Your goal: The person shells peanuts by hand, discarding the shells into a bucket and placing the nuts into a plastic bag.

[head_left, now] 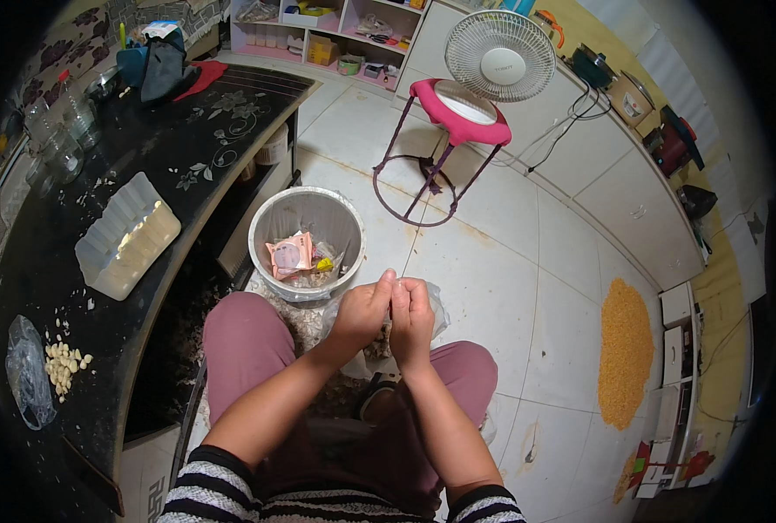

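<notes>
Both hands together, fingers seemingly pinched

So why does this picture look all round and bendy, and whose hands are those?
The camera sits on a person's head and looks down, so you see that person's own arms coming in from the bottom. Its very wide lens bends straight lines near the edges. The left hand and right hand are pressed close together above the knees, pinching something too small to make out. Under them lies a clear plastic bag. Just in front stands a grey bin with wrappers inside. On the left is a black table with a pile of small pale pieces and a white ridged tray. Further back a white fan stands by a pink stool.
</notes>
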Available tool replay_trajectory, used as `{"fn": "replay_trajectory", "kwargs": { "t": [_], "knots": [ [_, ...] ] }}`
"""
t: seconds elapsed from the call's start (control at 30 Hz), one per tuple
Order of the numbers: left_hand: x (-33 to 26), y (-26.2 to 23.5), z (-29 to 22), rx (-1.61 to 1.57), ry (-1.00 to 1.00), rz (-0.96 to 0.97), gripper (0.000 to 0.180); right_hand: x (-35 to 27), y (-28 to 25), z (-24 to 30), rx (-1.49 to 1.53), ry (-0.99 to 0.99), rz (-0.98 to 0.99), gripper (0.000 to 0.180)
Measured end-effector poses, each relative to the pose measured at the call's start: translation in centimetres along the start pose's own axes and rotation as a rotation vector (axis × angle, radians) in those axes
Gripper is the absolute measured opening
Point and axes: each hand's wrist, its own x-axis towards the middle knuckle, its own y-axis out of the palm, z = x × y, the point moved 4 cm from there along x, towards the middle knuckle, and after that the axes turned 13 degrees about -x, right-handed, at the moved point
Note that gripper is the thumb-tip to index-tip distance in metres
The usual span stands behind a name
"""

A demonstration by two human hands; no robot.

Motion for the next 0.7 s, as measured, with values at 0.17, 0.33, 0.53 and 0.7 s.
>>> {"fn": "replay_trajectory", "kwargs": {
  "t": [0.17,0.33,0.53,0.7],
  "knots": [
    [0.1,0.4,-0.8,0.018,0.177,-0.031,0.043,0.2,-0.2,0.9,-0.063,-0.098,-0.086,0.024],
    [0.3,0.9,-0.2,0.003,0.152,-0.028,0.041,0.3,-0.1,0.4,0.07,-0.083,-0.093,0.025],
    [0.5,0.5,-0.2,-0.089,0.038,-0.011,0.045,0.4,-0.4,1.2,0.11,0.004,-0.013,0.025],
    [0.2,0.4,-1.0,-0.05,-0.03,0.009,0.049,0.7,-1.0,2.3,-0.051,-0.086,-0.03,0.024]
  ]
}}
